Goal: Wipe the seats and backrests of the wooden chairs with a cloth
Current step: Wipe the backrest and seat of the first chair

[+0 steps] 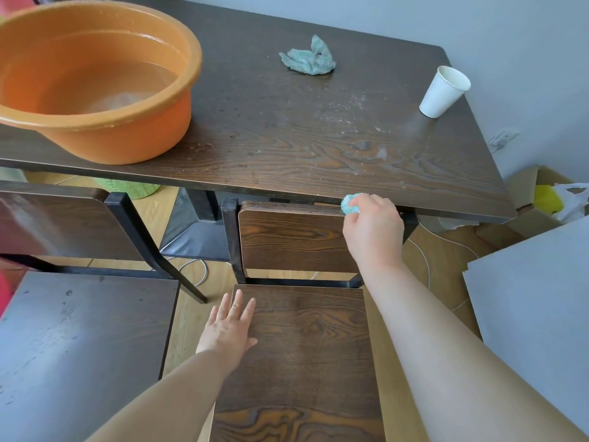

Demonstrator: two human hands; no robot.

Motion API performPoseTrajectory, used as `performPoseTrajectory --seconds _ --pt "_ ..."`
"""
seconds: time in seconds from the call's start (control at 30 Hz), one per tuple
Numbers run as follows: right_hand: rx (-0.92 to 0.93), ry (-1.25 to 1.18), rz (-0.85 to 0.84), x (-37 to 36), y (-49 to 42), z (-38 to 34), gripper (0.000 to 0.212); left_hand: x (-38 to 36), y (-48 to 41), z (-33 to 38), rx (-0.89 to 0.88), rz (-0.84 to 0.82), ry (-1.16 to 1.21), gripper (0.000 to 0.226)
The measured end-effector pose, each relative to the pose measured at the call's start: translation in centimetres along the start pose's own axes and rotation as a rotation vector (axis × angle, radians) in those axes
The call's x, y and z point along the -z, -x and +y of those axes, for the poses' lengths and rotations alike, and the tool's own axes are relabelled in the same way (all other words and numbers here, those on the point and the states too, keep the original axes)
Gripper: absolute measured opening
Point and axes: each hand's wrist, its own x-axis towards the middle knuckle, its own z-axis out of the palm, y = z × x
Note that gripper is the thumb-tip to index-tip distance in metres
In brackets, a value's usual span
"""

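Cloth in clenched right hand at backrest top; left hand flat on seat.

Glossy orange plastic basin, matt dark woodgrain table & chair seat, fuzzy cloth, paper cup.

No text, label, brand, number or sign can be read anywhere in the view. The white paper cup on the surface is seen with a plain wall, and the side of the orange basin is likewise seen plain.
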Motion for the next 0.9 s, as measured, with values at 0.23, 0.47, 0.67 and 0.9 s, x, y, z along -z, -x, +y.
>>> performPoseTrajectory --seconds 0.23,0.47,0.67,0.9 --pt "0.158 -0.096 -0.022 -1.7 1.0 -5.2 0.026 0.5 -0.2 -0.2 0.018 0.02 0.013 0.082" --pt "0.186 -0.115 -0.059 -3.2 1.0 -10.2 0.028 1.6 -0.2 -1.3 0.035 0.048 -0.011 0.082" --pt "0.172 -0.126 -0.086 -3.5 1.2 -11.6 0.026 2.3 0.0 -2.8 0.065 0.069 -0.003 0.08" --pt "0.173 -0.224 -0.149 -4.8 0.9 -16.1 0.026 2.0 0.8 -4.4 0.053 0.089 0.013 0.081"
